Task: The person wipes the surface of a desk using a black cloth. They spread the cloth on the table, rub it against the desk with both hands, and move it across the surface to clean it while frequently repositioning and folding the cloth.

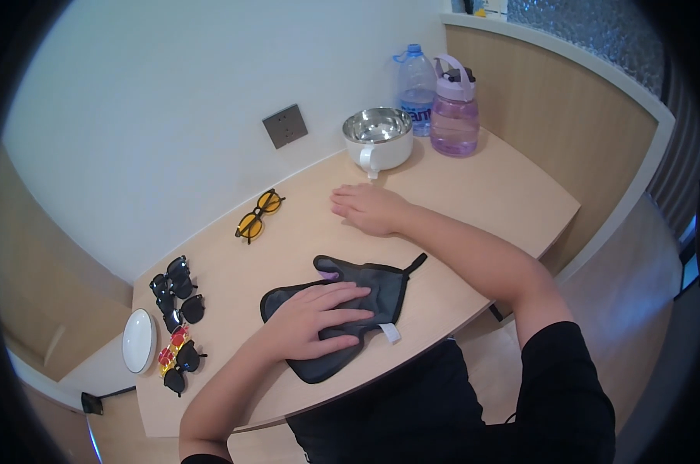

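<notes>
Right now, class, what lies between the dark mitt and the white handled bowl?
In the head view, the right hand, palm down, lies between the dark mitt and the handled bowl.

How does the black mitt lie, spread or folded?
Spread: the mitt lies flat, thumb and loop outstretched, beneath the left hand.
</notes>
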The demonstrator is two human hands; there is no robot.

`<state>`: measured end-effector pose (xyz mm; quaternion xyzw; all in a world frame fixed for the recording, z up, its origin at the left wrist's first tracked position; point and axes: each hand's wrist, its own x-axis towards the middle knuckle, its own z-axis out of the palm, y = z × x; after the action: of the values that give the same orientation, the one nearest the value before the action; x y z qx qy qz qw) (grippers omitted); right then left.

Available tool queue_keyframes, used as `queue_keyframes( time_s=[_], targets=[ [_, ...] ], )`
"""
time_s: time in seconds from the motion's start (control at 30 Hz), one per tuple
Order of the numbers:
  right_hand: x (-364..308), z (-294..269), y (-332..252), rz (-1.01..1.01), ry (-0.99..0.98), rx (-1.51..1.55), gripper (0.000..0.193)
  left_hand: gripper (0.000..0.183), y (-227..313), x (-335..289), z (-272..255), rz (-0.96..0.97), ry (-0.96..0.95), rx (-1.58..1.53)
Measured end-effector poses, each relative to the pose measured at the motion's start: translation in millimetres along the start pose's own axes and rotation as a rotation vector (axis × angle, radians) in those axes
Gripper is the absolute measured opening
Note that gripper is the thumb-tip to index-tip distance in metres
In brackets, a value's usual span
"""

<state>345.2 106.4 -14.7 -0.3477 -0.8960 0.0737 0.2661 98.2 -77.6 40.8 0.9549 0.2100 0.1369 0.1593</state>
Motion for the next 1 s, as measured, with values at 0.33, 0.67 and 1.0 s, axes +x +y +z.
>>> queue_keyframes(
  time_s=[0.33,0.67,1.0],
  targets=[
    [-1.3,1.5,12.7,-0.088,-0.007,-0.069,0.053,0.047,-63.2,-21.4,-15.8,-0.273,0.095,0.215],
    [-4.3,-6.3,-1.7,0.007,-0.078,-0.048,0.057,0.045,-94.6,-52.2,-12.5,-0.717,0.352,0.455],
    [-3.2,-10.5,-4.5,0.033,-0.103,-0.044,0.056,0.054,-74.1,-45.0,-18.1,-0.571,0.172,0.247]
  ],
)
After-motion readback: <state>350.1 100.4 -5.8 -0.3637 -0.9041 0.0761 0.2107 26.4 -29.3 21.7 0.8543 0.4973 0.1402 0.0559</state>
